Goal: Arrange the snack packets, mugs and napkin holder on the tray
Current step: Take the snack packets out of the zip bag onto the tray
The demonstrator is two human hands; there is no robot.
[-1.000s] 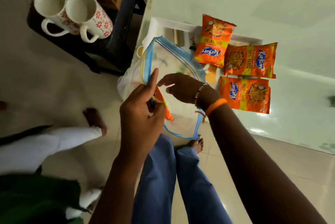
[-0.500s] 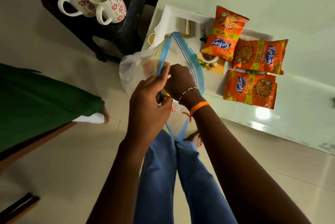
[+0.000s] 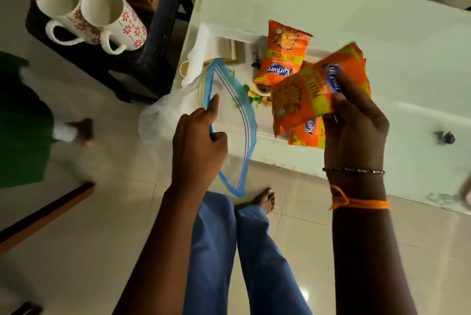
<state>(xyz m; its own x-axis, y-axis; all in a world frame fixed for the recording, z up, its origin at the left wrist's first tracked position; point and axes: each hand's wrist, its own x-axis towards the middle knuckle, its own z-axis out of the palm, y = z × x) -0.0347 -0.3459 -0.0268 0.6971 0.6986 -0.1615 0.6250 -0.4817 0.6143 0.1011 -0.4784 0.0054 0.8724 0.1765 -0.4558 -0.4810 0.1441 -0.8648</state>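
The pale green desk (image 3: 356, 16) has a white tray (image 3: 229, 34) lying on it, with orange snack packets (image 3: 283, 54) on the tray. Two flowery mugs (image 3: 102, 13) stand on a black stool (image 3: 142, 59).

Glossy beige floor tiles (image 3: 318, 238), pale green table (image 3: 382, 21), black stool (image 3: 153, 59).

Three orange snack packets (image 3: 281, 53) (image 3: 316, 90) (image 3: 307, 132), two floral mugs (image 3: 63, 8) (image 3: 114, 18), one zip bag (image 3: 229, 120), one tray (image 3: 226, 34).

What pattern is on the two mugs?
Red flowers on white, seen on the two mugs in the head view.
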